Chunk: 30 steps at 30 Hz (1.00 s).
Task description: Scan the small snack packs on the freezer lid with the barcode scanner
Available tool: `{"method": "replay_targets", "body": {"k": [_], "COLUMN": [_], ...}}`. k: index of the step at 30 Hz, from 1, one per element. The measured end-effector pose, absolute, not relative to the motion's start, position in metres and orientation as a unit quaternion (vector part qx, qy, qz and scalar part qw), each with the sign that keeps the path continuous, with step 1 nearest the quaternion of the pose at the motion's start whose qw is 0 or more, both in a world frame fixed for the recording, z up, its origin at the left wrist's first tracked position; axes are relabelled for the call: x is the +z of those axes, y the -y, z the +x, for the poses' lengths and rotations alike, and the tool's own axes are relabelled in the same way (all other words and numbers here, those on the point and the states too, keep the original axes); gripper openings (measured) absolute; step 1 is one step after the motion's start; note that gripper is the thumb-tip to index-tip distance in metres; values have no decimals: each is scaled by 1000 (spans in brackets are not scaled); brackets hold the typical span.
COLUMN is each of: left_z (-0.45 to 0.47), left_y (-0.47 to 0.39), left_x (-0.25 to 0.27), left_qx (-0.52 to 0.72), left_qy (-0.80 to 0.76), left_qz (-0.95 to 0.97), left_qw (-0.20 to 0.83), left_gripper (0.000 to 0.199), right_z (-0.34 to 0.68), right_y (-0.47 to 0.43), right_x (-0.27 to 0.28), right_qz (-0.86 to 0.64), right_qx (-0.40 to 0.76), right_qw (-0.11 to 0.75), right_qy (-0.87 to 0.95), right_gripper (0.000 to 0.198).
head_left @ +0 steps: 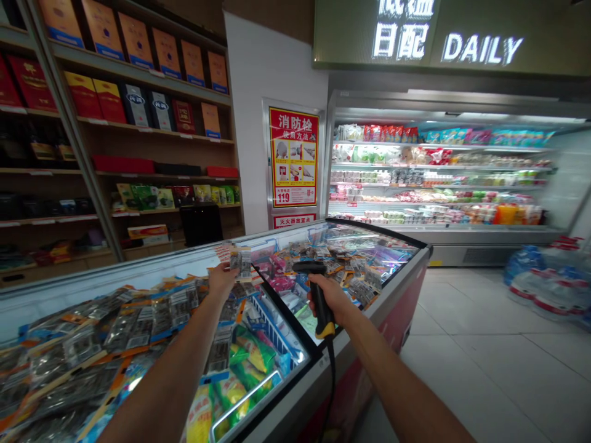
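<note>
My left hand (pixel 221 280) is closed on the edge of a small flat packet (pixel 242 263), held up over the chest freezer (pixel 418 280). My right hand (pixel 335 296) grips a black and yellow barcode scanner (pixel 323 307) by its handle. The scanner's head points left, towards the packet, with a gap between them. From the handle's base a black cable (pixel 331 375) hangs down. Many similar packets (pixel 133 323) with orange and blue edges lie heaped to the left of and below my left arm, and more packets (pixel 341 264) lie beyond the scanner.
Inside the freezer, green and yellow bags (pixel 253 351) lie beside a blue wire basket (pixel 274 329). A dark divider frame (pixel 289 311) crosses the freezer top. Boxed goods fill a shelf (pixel 152 129) at left. Behind stands a lit chiller (pixel 438 178); bottled water packs (pixel 554 283) rest on the floor at right.
</note>
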<state>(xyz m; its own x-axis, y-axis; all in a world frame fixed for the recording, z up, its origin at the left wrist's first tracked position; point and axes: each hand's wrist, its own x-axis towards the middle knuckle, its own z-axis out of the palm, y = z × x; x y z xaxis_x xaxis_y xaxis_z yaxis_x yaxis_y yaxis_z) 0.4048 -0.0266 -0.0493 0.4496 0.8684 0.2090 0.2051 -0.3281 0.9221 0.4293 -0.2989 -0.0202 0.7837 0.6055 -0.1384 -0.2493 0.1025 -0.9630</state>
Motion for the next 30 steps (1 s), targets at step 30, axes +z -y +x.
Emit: {"method": "replay_targets", "body": {"k": [30], "left_z": [408], "left_y": [53], "left_x": [-56], "left_qx": [228], "left_qy": [-409], "left_qz": [884], "left_qw": [-2], "left_gripper": [36], "right_z": [494], "right_y": [384], "right_x": [-42], "right_qz": [-604], "right_qx": [175], "right_qw": [777], "right_qy": [29], "right_gripper": [21]}}
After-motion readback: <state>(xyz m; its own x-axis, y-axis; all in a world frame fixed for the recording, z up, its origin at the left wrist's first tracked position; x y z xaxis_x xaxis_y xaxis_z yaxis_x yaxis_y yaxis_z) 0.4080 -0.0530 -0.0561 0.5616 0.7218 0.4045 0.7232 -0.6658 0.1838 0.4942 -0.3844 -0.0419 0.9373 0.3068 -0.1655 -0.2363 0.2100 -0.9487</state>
